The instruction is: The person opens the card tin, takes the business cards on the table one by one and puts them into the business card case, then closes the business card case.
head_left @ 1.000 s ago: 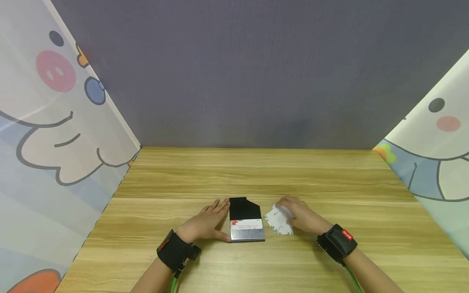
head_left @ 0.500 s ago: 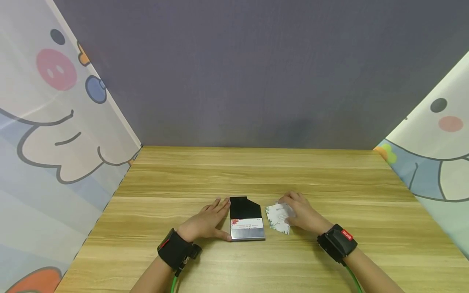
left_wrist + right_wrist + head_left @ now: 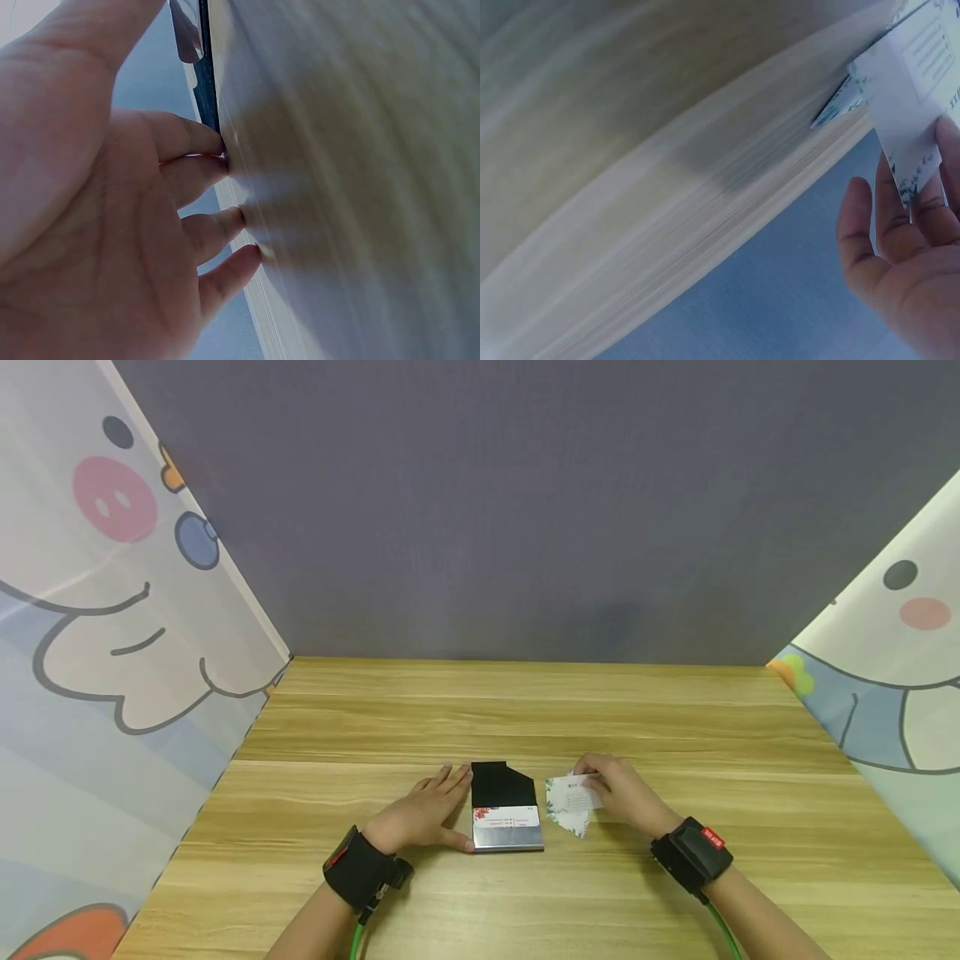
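An open business card case (image 3: 508, 839) lies on the table with its black flap (image 3: 501, 785) folded back. A white card with red flowers (image 3: 506, 817) shows in its silver pocket. My left hand (image 3: 422, 816) rests beside it, fingers stretched, fingertips and thumb at the case's left edge. To the right of the case, my right hand (image 3: 621, 791) pinches a white business card (image 3: 572, 793) with a leafy border. Beneath that card, a similar card (image 3: 576, 825) lies at an angle; in the right wrist view the held card (image 3: 907, 82) is tilted up above it.
The wooden tabletop (image 3: 480, 710) reaches back to a grey partition (image 3: 480, 510). Cartoon-printed sheets (image 3: 105, 627) hang at both sides. Each wrist wears a black camera band (image 3: 692, 856) with a green cable.
My right hand has turned the upper card, so it now sits straighter and stands apart in angle from the card under it. The left hand and the case have stayed in place.
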`<state>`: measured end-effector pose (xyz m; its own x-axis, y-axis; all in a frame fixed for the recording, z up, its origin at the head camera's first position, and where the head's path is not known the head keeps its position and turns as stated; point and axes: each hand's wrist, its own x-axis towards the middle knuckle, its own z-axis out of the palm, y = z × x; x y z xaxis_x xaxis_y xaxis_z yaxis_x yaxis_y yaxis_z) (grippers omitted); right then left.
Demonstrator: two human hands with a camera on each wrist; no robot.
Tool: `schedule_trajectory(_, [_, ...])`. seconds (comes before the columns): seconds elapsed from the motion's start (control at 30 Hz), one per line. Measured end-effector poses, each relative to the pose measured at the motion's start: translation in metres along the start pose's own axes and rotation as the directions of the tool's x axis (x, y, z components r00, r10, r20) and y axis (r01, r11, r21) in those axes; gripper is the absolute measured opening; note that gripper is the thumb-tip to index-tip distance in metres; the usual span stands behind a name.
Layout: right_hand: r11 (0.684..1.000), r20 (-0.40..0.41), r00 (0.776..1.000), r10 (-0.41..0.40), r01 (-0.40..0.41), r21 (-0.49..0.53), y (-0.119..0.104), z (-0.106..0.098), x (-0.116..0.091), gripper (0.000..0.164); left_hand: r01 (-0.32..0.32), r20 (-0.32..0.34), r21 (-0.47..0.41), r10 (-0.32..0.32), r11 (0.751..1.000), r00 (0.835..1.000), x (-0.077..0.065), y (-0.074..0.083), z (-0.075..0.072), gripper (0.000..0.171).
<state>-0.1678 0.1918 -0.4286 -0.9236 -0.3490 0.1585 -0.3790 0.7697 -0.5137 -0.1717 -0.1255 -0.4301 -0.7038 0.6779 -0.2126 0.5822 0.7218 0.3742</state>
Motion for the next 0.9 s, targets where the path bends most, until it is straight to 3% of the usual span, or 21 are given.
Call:
schedule_trajectory(0.57, [0.998,-0.094,0.995,0.027,-0.021,0.055,-0.018,0.001,0.009,0.012,0.010,0.006,-0.004,-0.010,1.000,1.000,0.000,0.000,0.000,0.099])
schedule_trajectory(0.9, [0.997,-0.103,0.994,-0.033,0.041,0.072,-0.036,0.012,0.021,0.011,0.005,0.001,-0.012,-0.005,1.000,1.000,0.000,0.000,0.000,0.099])
